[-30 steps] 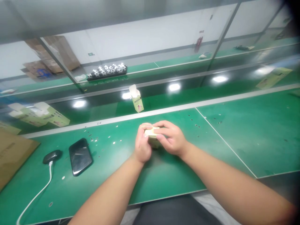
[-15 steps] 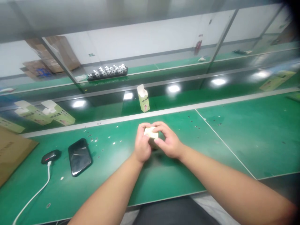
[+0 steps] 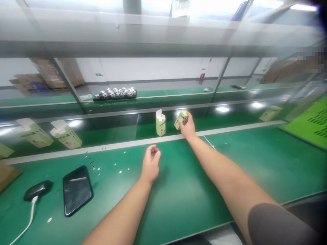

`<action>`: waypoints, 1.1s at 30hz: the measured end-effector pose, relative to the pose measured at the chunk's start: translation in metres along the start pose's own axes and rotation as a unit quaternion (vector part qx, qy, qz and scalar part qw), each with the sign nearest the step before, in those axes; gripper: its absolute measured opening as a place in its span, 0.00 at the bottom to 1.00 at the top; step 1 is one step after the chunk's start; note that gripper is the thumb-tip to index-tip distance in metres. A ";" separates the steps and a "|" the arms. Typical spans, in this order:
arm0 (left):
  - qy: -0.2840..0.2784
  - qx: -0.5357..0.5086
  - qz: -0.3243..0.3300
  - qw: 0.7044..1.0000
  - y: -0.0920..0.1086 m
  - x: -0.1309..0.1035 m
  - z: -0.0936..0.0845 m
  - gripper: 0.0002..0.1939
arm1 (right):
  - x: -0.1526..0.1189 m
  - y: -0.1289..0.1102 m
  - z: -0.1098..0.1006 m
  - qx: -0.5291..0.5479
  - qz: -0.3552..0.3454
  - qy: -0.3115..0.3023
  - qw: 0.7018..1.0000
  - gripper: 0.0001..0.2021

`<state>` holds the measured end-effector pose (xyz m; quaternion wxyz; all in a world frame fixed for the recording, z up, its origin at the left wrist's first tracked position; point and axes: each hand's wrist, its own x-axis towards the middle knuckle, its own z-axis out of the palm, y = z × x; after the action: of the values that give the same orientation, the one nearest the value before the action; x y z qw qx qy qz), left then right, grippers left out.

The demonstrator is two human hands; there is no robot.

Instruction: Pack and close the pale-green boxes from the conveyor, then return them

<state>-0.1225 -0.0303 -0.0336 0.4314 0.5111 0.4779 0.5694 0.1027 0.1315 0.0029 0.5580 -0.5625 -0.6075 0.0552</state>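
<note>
My right hand (image 3: 188, 127) is wrapped round a small yellow-green carton (image 3: 181, 119), tilted above the dark green strip beyond the workbench's pale edge. Left of it, an upright carton (image 3: 160, 125) of the same kind stands with its top flaps raised. My left hand (image 3: 151, 164) hovers over the green workbench (image 3: 184, 194), its fingers loosely curled and the thumb apart from them, with nothing visible in it.
More cartons (image 3: 66, 134) stand on the strip at left, and another carton (image 3: 270, 113) lies at right. A black phone (image 3: 77, 190) and a cabled black device (image 3: 38, 190) rest at left. A bright green crate (image 3: 313, 120) is at right. Football-patterned balls (image 3: 114, 92) fill a tray behind.
My hands, earlier together around a carton over the bench, have parted. The right has carried the carton forward to the strip; the left has let go. The view has tilted up.
</note>
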 end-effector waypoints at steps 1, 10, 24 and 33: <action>-0.004 0.006 -0.004 1.000 0.002 -0.001 0.000 0.19 | 0.002 0.006 0.007 -0.011 0.006 0.000 1.000 0.35; -0.022 0.028 -0.043 0.998 0.011 -0.003 0.003 0.15 | -0.001 0.021 0.018 -0.140 -0.078 -0.038 0.986 0.37; 0.032 -0.032 -0.021 0.999 0.004 -0.002 0.000 0.24 | -0.041 -0.048 0.044 0.047 -0.014 -0.119 0.992 0.42; 0.113 -0.274 0.001 0.955 0.019 0.014 -0.025 0.34 | -0.142 -0.124 0.027 0.140 -0.232 -0.297 0.916 0.37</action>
<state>-0.1487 -0.0222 -0.0132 0.4970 0.3062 0.3489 0.7331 -0.0305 -0.0041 -0.0085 0.4221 -0.2795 -0.8449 0.1729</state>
